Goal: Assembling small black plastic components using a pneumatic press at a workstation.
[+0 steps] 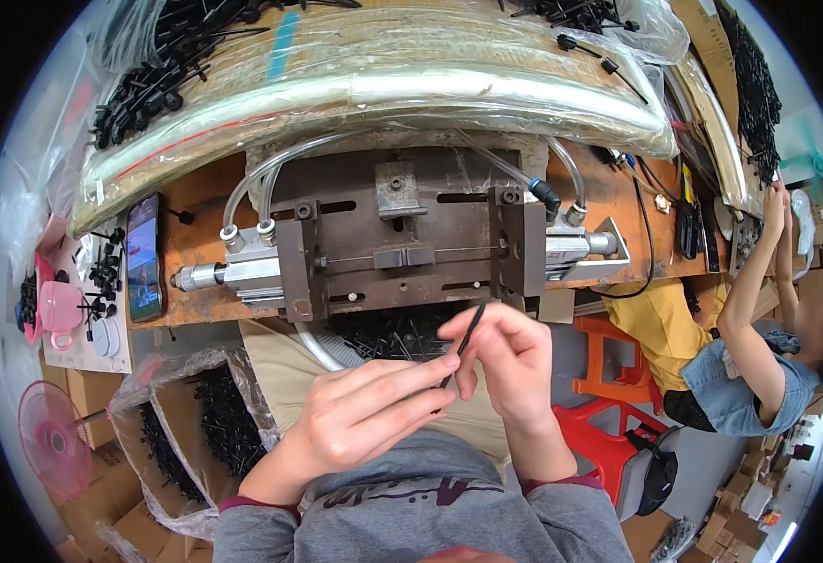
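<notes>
Above my lap, just in front of the bench, both hands meet on a thin black rod-shaped part [473, 325]. My right hand [514, 366] pinches it between thumb and fingers. My left hand [350, 413] has its fingers pressed together around the lower end, and the fingertips hide part of the rod. Beyond the hands sits a dark metal fixture [364, 281] with a small steel block [404, 256] at its centre. Silver air cylinders, one on the left [252, 275] and one on the right [566, 249], flank it. Neither hand touches the fixture.
Clear hoses [259, 183] arch over the bench. A phone [146, 258] lies at left, near a pink cup [60, 308]. Boxes of black parts [228, 418] stand lower left beside a pink fan [53, 438]. Right are red stools [608, 441] and a seated co-worker [749, 375] with raised hands.
</notes>
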`<state>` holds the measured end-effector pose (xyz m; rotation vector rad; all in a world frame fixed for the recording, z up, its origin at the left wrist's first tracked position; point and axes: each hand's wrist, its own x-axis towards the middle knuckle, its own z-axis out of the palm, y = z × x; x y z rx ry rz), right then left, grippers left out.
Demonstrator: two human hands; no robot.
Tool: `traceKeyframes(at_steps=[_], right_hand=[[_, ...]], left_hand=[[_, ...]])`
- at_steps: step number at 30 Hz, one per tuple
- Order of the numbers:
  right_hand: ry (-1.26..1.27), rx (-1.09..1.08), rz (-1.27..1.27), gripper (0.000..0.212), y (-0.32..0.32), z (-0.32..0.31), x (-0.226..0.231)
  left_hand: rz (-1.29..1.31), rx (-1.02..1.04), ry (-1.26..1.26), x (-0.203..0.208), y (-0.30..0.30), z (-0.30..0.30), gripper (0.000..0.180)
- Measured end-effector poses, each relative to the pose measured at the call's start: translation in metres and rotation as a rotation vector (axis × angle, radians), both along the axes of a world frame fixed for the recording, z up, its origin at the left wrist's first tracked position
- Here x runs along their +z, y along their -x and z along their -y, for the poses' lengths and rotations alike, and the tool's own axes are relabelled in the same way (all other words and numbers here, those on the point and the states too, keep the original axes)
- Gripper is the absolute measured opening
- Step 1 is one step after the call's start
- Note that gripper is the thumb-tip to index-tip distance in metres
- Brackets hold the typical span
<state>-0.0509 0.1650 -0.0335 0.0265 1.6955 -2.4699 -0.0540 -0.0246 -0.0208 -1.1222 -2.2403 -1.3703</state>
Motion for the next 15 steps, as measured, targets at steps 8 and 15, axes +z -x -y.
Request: traceKeyframes(at_steps=[8, 15], right_hand=[[0.016, 0.017, -0.04, 0.019, 0.0051, -0.004, 0.0024], [0.038, -0.026, -0.099, 0.015, -0.0011, -0.0011, 0.0023]], left_hand=[[0.017, -0.05, 0.009, -0.0037, -0.0059, 0.0029, 0.026], [0.027, -0.033, -0.018, -0.004, -0.0086, 0.0004, 0.031]])
